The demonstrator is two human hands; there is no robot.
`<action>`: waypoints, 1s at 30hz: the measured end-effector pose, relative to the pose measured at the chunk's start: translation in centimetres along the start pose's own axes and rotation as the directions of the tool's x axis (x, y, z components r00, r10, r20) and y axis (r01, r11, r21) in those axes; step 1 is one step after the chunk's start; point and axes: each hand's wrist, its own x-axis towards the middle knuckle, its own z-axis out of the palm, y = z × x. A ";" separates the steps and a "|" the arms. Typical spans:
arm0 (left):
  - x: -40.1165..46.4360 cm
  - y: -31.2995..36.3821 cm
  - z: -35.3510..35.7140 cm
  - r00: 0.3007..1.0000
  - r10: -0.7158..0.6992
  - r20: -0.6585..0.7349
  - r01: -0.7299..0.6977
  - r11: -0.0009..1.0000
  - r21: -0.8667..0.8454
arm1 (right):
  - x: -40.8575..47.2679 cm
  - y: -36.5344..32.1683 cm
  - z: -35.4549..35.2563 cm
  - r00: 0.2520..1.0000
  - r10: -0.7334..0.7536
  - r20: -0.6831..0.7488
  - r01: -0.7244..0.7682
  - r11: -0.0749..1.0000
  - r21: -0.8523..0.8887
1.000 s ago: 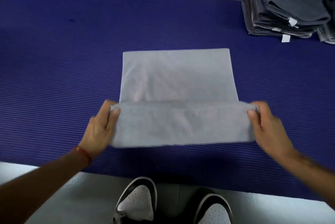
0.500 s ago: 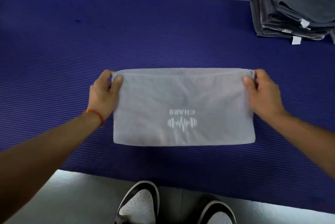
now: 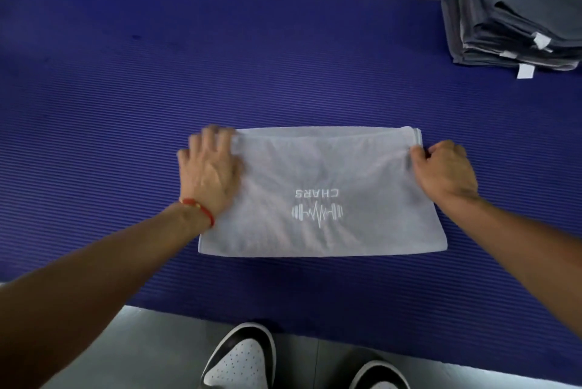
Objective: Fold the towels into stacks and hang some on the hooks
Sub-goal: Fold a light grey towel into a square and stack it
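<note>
Now the left hand (image 3: 210, 171) is pressing flat-fingered on the folded pale grey cloth towel (image 3: 321, 196) at the blue ribbed mat's (image 3: 126, 105) 6 o'clock, while the right hand (image 3: 447, 173) is pinching its 3 o'clock edge; aligning the corners squarely before the next fold should be keeping it neat.

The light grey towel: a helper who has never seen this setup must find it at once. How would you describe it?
Start from the big ribbed blue mat on the floor. At its near middle lies the light grey towel, folded flat, with the left hand on one end and the right hand gripping the other. Unlike the dark grey stack at the far right corner, it is pale, single, and shows a white CHARS dumbbell logo.
</note>
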 end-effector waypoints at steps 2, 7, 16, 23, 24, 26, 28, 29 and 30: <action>-3.0 2.7 0.2 0.950 0.294 0.102 -0.301 0.952 0.061 | -1.5 0.5 -0.2 0.999 0.021 0.039 -0.018 0.996 -0.088; -6.5 5.8 3.9 0.814 0.495 0.303 -0.532 0.846 0.047 | -2.3 0.4 -0.1 0.985 0.077 0.153 -0.065 0.994 -0.087; -6.1 5.6 3.4 0.807 0.436 0.398 -0.504 0.860 0.079 | -2.7 -0.1 -3.0 0.896 0.108 0.431 -0.280 0.891 0.358; -4.6 7.2 0.1 0.837 0.422 0.348 -0.361 0.904 -0.228 | -4.0 -2.1 -7.8 0.843 -0.147 0.517 -0.116 0.889 0.443; -4.3 7.9 -1.1 0.878 0.394 0.272 -0.270 0.877 -0.398 | -4.5 -3.3 -8.3 0.852 -0.205 0.483 -0.031 0.900 0.435; -3.4 9.5 -3.8 0.919 0.224 0.326 0.080 0.702 -0.708 | -5.8 -6.7 -8.7 0.839 -0.329 0.434 0.102 0.877 0.469; -2.2 11.0 -6.4 0.827 0.108 0.552 0.506 0.286 -0.814 | -7.7 -10.4 -8.1 0.816 -0.445 0.368 0.232 0.836 0.497; -1.5 11.0 -7.0 0.770 0.107 0.629 0.622 0.091 -0.778 | -8.7 -12.2 -7.4 0.799 -0.502 0.331 0.302 0.811 0.500; -1.0 10.6 -7.3 0.739 0.109 0.665 0.671 -0.032 -0.741 | -9.7 -13.9 -6.6 0.777 -0.551 0.303 0.359 0.784 0.506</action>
